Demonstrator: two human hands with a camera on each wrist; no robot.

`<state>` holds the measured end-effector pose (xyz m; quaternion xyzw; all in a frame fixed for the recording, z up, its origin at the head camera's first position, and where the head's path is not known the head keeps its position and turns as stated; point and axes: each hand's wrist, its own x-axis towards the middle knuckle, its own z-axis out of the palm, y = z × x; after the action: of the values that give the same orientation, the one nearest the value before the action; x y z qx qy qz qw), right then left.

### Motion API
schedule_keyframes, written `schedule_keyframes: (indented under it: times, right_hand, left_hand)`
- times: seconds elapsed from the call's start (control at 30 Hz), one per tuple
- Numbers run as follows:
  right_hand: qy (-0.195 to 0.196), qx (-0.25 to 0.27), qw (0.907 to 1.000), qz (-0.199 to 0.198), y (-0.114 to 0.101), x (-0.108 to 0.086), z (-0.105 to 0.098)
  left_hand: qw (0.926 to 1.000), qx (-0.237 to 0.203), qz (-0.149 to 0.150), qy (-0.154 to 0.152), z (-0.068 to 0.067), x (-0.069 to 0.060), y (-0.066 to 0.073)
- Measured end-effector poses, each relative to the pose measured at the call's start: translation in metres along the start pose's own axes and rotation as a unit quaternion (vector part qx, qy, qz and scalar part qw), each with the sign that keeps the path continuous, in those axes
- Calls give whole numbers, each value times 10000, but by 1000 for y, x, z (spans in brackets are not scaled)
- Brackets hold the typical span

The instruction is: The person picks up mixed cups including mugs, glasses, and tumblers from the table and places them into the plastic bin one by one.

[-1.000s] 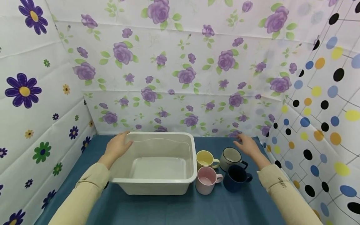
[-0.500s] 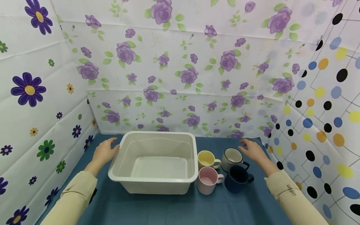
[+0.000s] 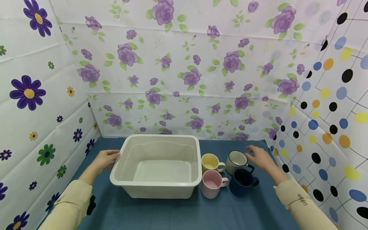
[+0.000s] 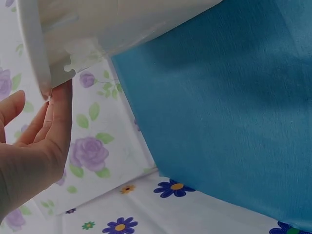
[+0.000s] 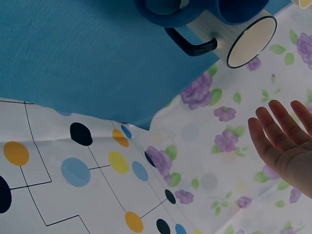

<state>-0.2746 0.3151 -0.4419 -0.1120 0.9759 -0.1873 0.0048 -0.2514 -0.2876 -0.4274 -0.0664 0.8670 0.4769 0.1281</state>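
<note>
A white plastic basin stands on the blue cloth, with nothing inside. At its left rim is my left hand, and in the left wrist view that hand's nearly straight fingertips touch the basin wall just below the rim, thumb apart. Right of the basin, several mugs cluster: a yellow mug, a pink mug, a white mug with a dark rim and a navy mug. My right hand hovers beside the white mug, fingers relaxed and holding nothing.
The blue cloth covers the table. Floral sheeting rises behind it, daisy-print sheeting on the left and dotted sheeting on the right. All mug handles point rightward.
My left hand has moved from above the basin's far left corner outward to its left side and lower, fingertips now at the rim. My right hand has shifted slightly right and lower.
</note>
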Motion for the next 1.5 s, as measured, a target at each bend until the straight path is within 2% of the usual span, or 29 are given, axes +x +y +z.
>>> schedule_keyframes:
  times: [0.07,0.23,0.3,0.4,0.63,0.83,0.93,1.03,1.13,1.17,1.3,1.4,1.5]
  right_hand:
    - [28,4,10000,-3,2,-2,0]
    - [26,3,10000,-16,5,-8,2]
    - [25,17,10000,-62,5,-9,2]
    - [12,54,9999,-123,4,-11,2]
    - [-21,115,9998,-165,1,-14,0]
    - [-7,137,9996,-260,0,-18,-2]
    - [-15,114,9993,-345,0,-21,-1]
    - [-36,66,9991,-428,1,-24,0]
    - [-8,100,9986,-523,2,-25,3]
    - [-19,105,9982,-597,3,-26,5]
    - [-132,182,9969,-760,6,-27,11]
    - [-222,192,9969,-724,8,-28,17]
    - [-244,134,9966,-771,9,-29,22]
  left_hand:
    - [9999,-149,-40,-16,-1,-1,-1]
    - [9998,-110,-81,124,-1,-5,-4]
    - [9998,-123,-135,84,-2,-6,-6]
    - [9996,-197,-166,-118,-5,-6,-10]
    - [9947,-731,-182,-701,-12,1,-21]
    - [9802,-1398,-615,-1258,-20,0,-28]
    - [9684,-1796,-680,-1592,-24,-4,-32]
    - [9522,-2315,-678,-1874,-25,-7,-36]
    - [9405,-2664,-641,-2012,-24,-8,-39]
    - [9386,-2721,-610,-2032,-24,-8,-40]
    - [9394,-2769,-468,-1967,-22,-7,-44]
    - [9381,-2869,-384,-1900,-20,-7,-47]
    - [9327,-3042,-291,-1915,-18,-7,-49]
